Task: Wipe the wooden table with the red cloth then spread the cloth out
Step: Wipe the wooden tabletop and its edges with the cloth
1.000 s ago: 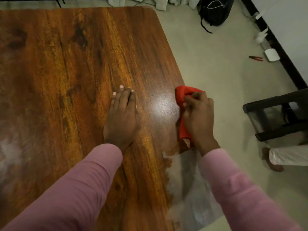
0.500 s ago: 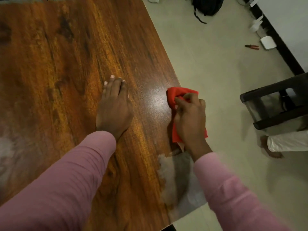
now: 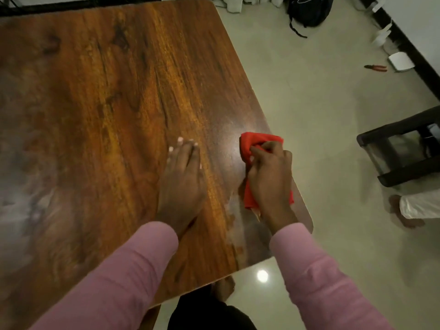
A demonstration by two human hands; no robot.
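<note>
**Desk:** Where is the cloth?

**Photographer:** The red cloth lies bunched on the wooden table, against the table's right edge and closer to its near right corner than to the far one. A person's right hand covers most of it, fingers curled over the folds and gripping them. Red shows beyond the knuckles on the far side and again below the heel of the hand.

**Desk:** And the other hand?

**Photographer:** The left hand rests palm down on the tabletop, fingers straight and held together, pointing toward the far edge. It sits left of the cloth, near it but not touching. Both arms are in pink sleeves.

**Desk:** The tabletop itself?

**Photographer:** Glossy brown grain, with a bright sheen just beyond the cloth. A pale, hazy patch runs along the right edge toward the near corner, and another lies by the left edge.

**Desk:** Off the table?

**Photographer:** On the pale floor, a black backpack sits past the far right corner. Red-handled pliers lie beside a flat white box at the wall. To the right stands a dark chair frame, with a bare foot under a white trouser leg next to it. Another foot shows past the near edge, beside a round spot of reflected light.
</note>
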